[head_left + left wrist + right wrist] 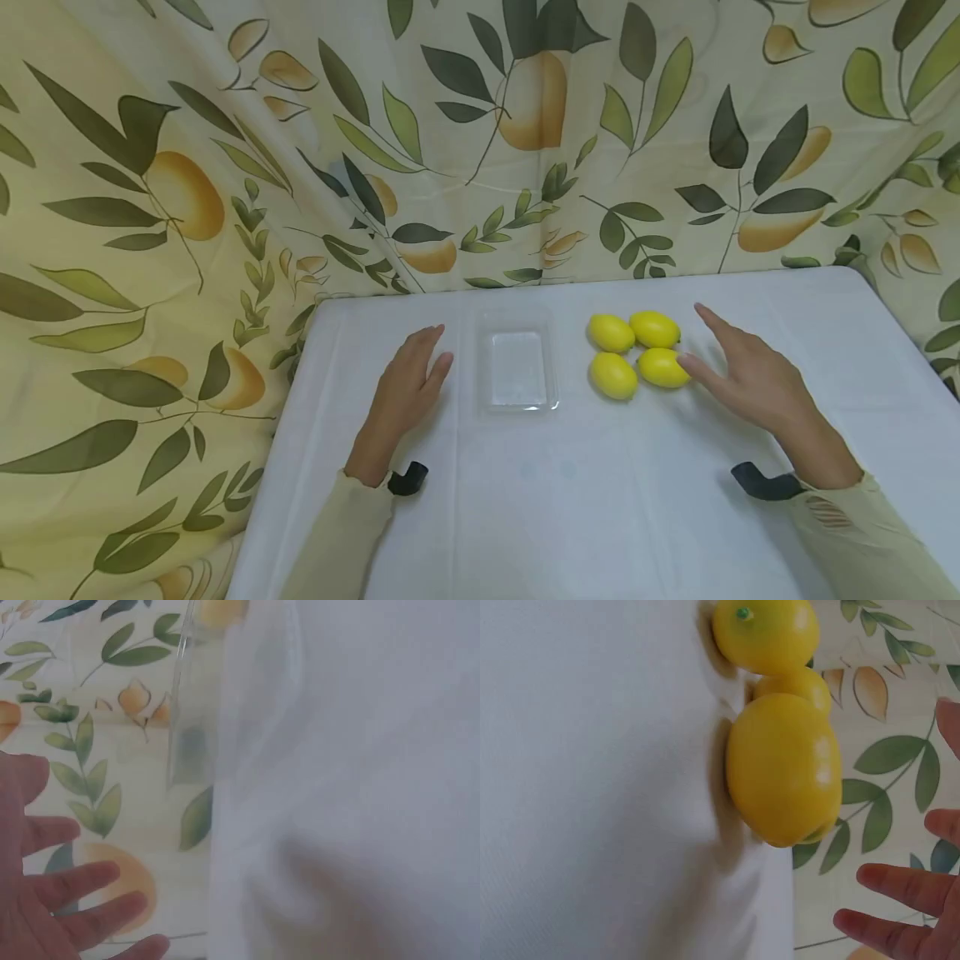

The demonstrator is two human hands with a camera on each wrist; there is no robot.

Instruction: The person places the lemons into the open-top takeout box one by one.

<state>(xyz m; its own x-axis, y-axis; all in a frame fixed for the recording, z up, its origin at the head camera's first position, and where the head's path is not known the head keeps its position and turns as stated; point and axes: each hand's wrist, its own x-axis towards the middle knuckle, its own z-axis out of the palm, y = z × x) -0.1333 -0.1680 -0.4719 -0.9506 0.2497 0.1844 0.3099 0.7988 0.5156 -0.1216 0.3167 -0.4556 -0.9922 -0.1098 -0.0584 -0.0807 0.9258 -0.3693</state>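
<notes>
Several yellow lemons [613,377] lie in a close cluster on the white table, right of the middle. My right hand [757,379] is held just to their right, fingers spread and holding nothing. Its thumb tip overlaps the edge of the nearest lemon [663,368] in the head view, while the right wrist view shows a gap between the fingers and that lemon [784,769]. A clear plastic container [517,367] stands left of the lemons with nothing in it. To the left of the container hovers my left hand [405,383], relaxed, touching nothing.
A white cloth covers the table [555,517]. Behind it and at the left hangs a curtain [480,200] printed with leaves and orange fruit. Each wrist wears a black strap [408,479] at the sleeve's end.
</notes>
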